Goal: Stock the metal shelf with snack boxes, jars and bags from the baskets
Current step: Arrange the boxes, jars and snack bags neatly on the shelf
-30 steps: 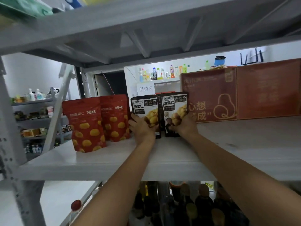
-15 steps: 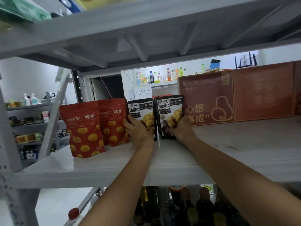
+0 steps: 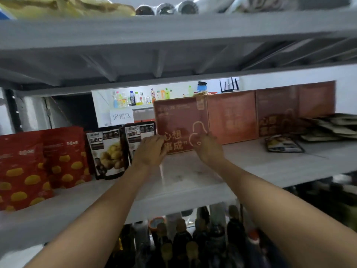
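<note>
Two black chestnut bags stand upright on the metal shelf [image 3: 193, 178], one [image 3: 108, 151] at centre left and the other [image 3: 138, 134] just right of it. Two red snack bags [image 3: 21, 167] [image 3: 65, 155] stand at the left. My left hand [image 3: 151, 149] hovers with relaxed fingers in front of the right black bag and holds nothing. My right hand [image 3: 207, 147] is open before a red-brown box [image 3: 181, 120], also empty.
More red-brown boxes [image 3: 231, 117] line the back of the shelf to the right. A flat black bag [image 3: 283, 145] and a pile of flat bags [image 3: 332, 126] lie at the far right. Dark bottles [image 3: 193, 240] fill the shelf below. The upper shelf [image 3: 173, 33] hangs close overhead.
Both hands have let go of the two black bags, which now stand on their own, and have moved right. The view has shifted right, showing flat bags at the far right.
</note>
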